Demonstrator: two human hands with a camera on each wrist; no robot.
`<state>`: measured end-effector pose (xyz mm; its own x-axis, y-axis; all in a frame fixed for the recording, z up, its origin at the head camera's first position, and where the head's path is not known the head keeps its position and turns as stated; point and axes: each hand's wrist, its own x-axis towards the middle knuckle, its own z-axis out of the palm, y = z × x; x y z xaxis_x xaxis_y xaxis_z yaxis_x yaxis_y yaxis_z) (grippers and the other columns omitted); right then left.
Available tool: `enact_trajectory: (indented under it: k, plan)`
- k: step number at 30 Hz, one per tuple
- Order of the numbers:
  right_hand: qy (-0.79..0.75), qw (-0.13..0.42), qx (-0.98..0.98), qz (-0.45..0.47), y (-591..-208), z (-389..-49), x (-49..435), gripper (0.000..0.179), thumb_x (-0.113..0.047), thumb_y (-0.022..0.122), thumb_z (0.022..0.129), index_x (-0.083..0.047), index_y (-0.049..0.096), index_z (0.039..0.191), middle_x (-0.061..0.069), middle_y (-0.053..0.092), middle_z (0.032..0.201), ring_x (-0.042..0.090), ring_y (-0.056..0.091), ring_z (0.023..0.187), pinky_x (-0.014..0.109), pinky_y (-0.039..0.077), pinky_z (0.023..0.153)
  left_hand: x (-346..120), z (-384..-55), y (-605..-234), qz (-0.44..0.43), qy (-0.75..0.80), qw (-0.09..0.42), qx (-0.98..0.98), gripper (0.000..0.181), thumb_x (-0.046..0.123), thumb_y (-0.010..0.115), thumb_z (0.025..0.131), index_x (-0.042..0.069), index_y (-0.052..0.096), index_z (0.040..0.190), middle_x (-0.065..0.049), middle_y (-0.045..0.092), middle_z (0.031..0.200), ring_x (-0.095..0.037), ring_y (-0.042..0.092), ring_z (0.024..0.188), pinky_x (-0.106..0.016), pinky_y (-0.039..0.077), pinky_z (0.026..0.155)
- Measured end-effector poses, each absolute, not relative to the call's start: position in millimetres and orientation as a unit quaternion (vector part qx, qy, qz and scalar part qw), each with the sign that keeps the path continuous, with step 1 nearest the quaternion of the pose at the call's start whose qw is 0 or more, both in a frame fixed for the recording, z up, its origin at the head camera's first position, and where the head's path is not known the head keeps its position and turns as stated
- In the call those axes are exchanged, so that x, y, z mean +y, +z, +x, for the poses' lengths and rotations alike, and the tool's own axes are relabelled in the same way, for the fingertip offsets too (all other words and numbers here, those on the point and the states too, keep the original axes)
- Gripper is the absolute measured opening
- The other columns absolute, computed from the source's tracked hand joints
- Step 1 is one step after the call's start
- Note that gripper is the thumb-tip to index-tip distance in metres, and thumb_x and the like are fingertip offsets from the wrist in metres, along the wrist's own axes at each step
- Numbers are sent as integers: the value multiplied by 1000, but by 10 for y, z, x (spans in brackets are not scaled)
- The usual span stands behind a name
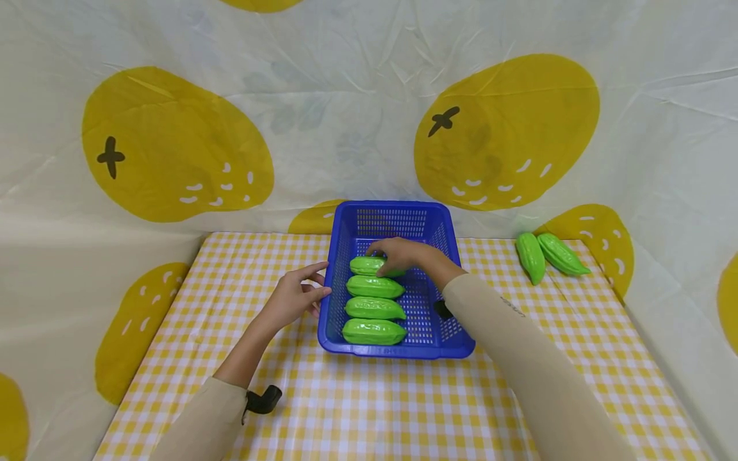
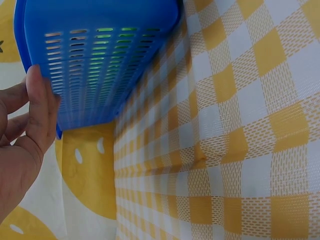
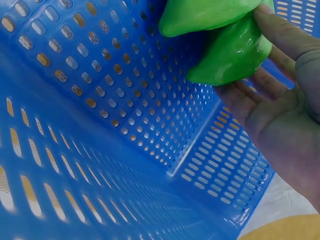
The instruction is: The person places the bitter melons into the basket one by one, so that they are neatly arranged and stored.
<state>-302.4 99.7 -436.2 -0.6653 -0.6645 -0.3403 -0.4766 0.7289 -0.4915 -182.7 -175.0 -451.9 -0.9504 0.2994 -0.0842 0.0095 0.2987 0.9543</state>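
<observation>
A blue perforated plastic basket (image 1: 398,351) holds several glossy green bitter melons, imitation ones by their look, lying crosswise in a column. My right hand (image 1: 400,253) reaches inside and grips the farthest bitter melon (image 1: 363,265), covering its right part. In the right wrist view, thumb and fingers close around that melon (image 3: 235,55), beside another melon (image 3: 200,15). My left hand (image 1: 295,298) is at the basket's left side, fingers extended; in the left wrist view its fingertips touch the basket wall (image 2: 75,100). The nearest melon (image 1: 375,331) lies by the basket's front wall.
Two more bitter melons, one upright-lying (image 1: 530,257) and one slanted (image 1: 562,253), rest at the table's back right. A yellow-and-white checked cloth (image 1: 346,410) covers the table. Behind stands a pale curtain (image 1: 346,128) printed with large yellow fruit.
</observation>
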Motion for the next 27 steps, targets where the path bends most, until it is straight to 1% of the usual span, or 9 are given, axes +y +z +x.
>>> enact_trajectory:
  k: [7, 12, 20, 27]
  plan:
    - [-182, 254, 894, -321, -4335, -3027, 996, 47, -23, 70, 100, -12, 58, 144, 14, 60, 144, 33, 54, 136, 46, 48, 118, -1753, -1835, -4479, 94, 584, 129, 796, 60, 2, 70, 98, 7, 49, 154, -22, 62, 119, -17, 68, 68, -60, 64, 67]
    - [-184, 251, 895, -320, -4332, -3026, 991, 45, -21, 69, 101, -12, 59, 144, 14, 60, 144, 33, 54, 137, 47, 47, 118, -1753, -1840, -4450, 93, 587, 132, 794, 60, 2, 69, 98, 6, 49, 154, -22, 62, 118, -17, 69, 68, -64, 62, 69]
    - [-191, 247, 891, -329, -4374, -3034, 1003, 44, -19, 68, 101, -10, 60, 143, 13, 61, 143, 33, 55, 135, 47, 49, 117, -1757, -1847, -4459, 95, 583, 129, 796, 59, 2, 69, 98, 6, 49, 153, -21, 62, 117, -16, 68, 67, -63, 62, 68]
    - [-194, 249, 888, -333, -4390, -3019, 1015, 44, -18, 66, 101, -8, 59, 143, 13, 61, 143, 33, 56, 134, 47, 49, 116, -1744, -1846, -4469, 90, 586, 132, 795, 59, 2, 69, 98, 7, 49, 154, -20, 62, 116, -16, 68, 67, -66, 61, 70]
